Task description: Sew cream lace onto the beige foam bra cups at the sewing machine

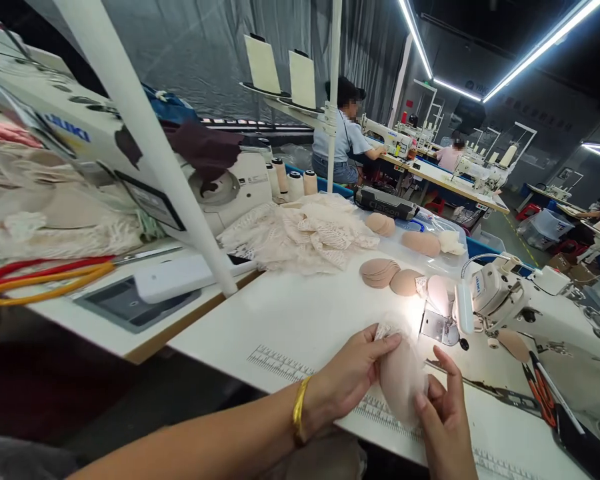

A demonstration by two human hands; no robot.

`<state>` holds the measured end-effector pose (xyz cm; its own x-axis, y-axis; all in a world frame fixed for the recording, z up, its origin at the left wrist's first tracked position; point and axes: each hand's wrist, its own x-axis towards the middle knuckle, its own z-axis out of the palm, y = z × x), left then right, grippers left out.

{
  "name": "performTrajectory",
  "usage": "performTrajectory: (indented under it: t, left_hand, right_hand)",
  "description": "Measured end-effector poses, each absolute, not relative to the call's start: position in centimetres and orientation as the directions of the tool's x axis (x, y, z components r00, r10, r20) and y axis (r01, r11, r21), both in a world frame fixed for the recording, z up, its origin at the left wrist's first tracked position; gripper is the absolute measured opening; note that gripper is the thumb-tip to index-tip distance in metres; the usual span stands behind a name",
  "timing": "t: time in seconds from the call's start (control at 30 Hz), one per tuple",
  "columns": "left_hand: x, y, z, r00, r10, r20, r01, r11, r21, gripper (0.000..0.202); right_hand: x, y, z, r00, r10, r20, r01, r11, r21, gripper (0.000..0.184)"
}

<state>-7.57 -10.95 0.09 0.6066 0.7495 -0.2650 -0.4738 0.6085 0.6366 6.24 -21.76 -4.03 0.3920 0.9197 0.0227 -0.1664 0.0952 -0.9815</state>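
Observation:
Between my two hands is a pale pink, oval bra cup (403, 380) covered in sheer fabric, with white lace at its top. My left hand (353, 367), a gold bangle at its wrist, pinches the upper left edge, thumb on top. At the lower right edge, my right hand (445, 407) grips the cup between thumb and fingers, its index finger raised. The cup is held over the table's printed ruler (280, 360), in front of the lit needle plate (437, 327) of a sewing machine (500, 293). Another pink cup piece (437, 293) lies just behind the needle.
Beige oval pads (379, 273) lie stacked behind my hands, near a heap of cream lace (305, 233). Orange-handled scissors (540, 390) rest at the right. A white pole (145, 133) rises at the left, beside a second machine (80, 127). Co-workers (343, 143) sit further back.

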Motion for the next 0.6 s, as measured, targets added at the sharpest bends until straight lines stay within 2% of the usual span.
performTrajectory:
  t: [0.17,0.33,0.6]
  left_hand:
    - [-7.1,-11.4,0.3,0.653,0.706,-0.272,-0.522,0.681,0.513,0.03]
    - [-6.7,-11.9,0.3,0.579,0.772,-0.263,-0.542,0.605,0.583,0.046]
    - [-6.3,-11.7,-0.1,0.59,0.753,-0.293,-0.505,0.627,0.593,0.04]
  right_hand:
    - [6.8,-21.7,-3.4,0.486,0.873,-0.034,-0.2,0.074,-0.977,0.084]
    - [7.3,-21.4,-3.8,0.525,0.851,-0.02,-0.221,0.113,-0.969,0.084]
    - [6.8,-21.2,-3.4,0.508,0.859,-0.064,-0.258,0.081,-0.963,0.093]
